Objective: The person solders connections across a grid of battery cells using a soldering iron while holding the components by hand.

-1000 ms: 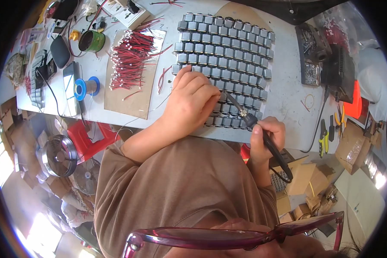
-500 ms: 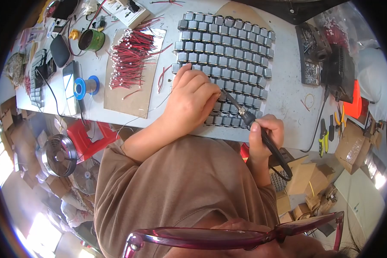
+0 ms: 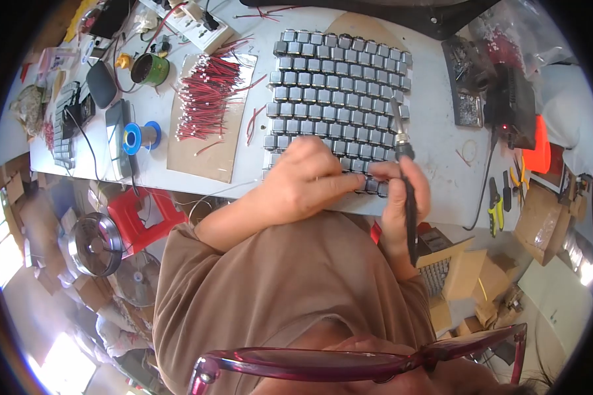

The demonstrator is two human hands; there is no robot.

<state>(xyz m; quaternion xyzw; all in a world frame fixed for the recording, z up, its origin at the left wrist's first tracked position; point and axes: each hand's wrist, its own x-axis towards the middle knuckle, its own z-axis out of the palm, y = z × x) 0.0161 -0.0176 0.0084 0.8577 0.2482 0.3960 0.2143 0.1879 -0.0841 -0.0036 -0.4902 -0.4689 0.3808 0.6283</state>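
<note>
Rows of small silver-grey metal-cased blocks (image 3: 339, 82) stand close together on the white table. My left hand (image 3: 306, 178) lies over the front-left rows with fingers curled and the index finger reaching right to the front blocks. A thin solder wire (image 3: 227, 189) runs up to this hand and disappears behind it; the end is hidden. My right hand (image 3: 408, 191) grips a soldering iron (image 3: 403, 141) by its black handle, the tip pointing away from me above the right-hand rows. The fingertips of both hands come close together at the front row.
Left of the blocks, red-and-black wires (image 3: 207, 95) with white connectors lie on a brown board (image 3: 197, 161). Farther left are a blue solder spool (image 3: 133, 138) and a green tin (image 3: 150, 69). A black soldering station (image 3: 510, 105) and yellow-green cutters (image 3: 495, 210) sit at right.
My left hand has come down toward the table's front edge, its index finger now reaching right. The soldering iron has swung from the middle blocks to point away at the right, its tip off them.
</note>
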